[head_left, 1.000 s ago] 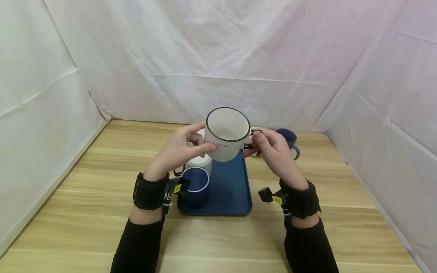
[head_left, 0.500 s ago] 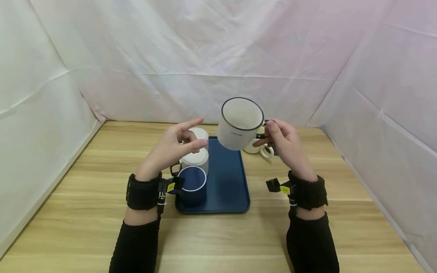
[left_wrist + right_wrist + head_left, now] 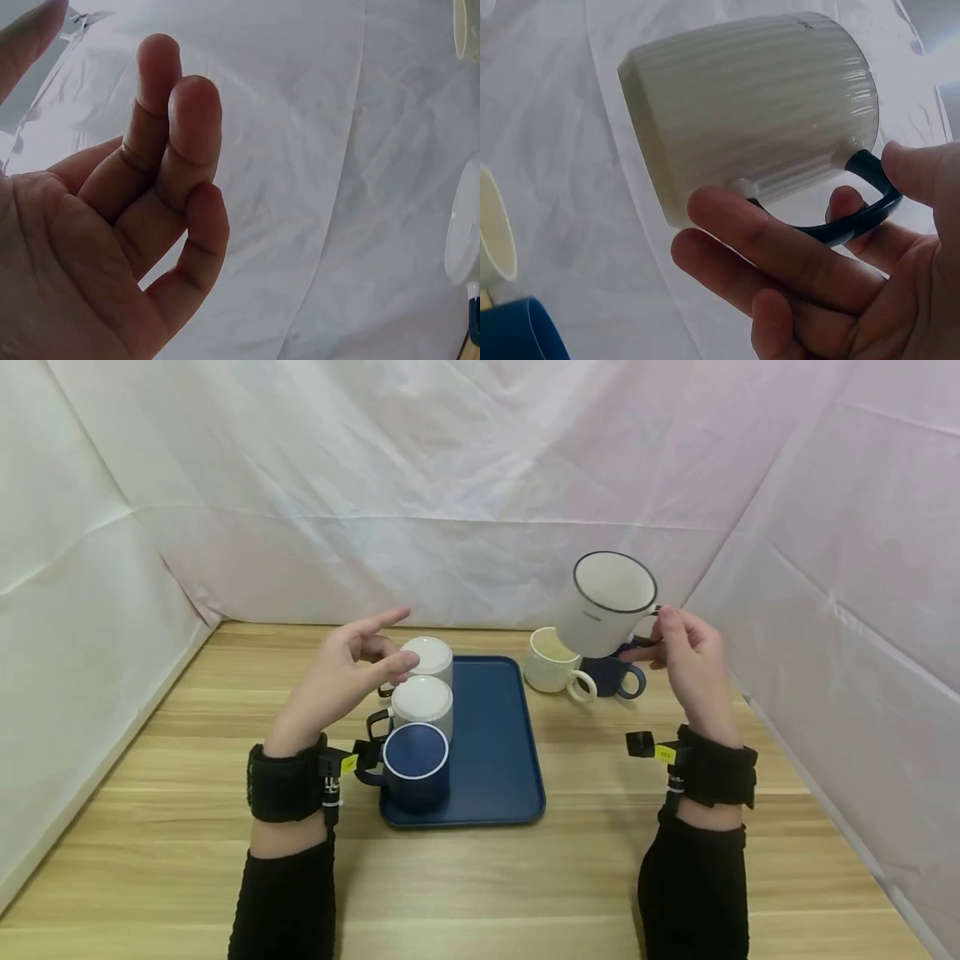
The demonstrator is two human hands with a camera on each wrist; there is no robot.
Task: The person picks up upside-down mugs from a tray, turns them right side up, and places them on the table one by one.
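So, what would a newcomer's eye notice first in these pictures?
First the white mug, held tilted in the air by its dark handle in the right hand, above the table's right side. Then the blue tray in the middle, with three mugs in a row along its left edge. The left hand hovers empty above them.

White ribbed mug (image 3: 606,606), dark-blue handle (image 3: 862,210)

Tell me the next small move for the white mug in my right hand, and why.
Probably lower the white ribbed mug onto the bare table just right of the blue mug. The right hand holds it by its dark handle, tilted, in the air above the cream mug and blue mug, while the left hand is free.
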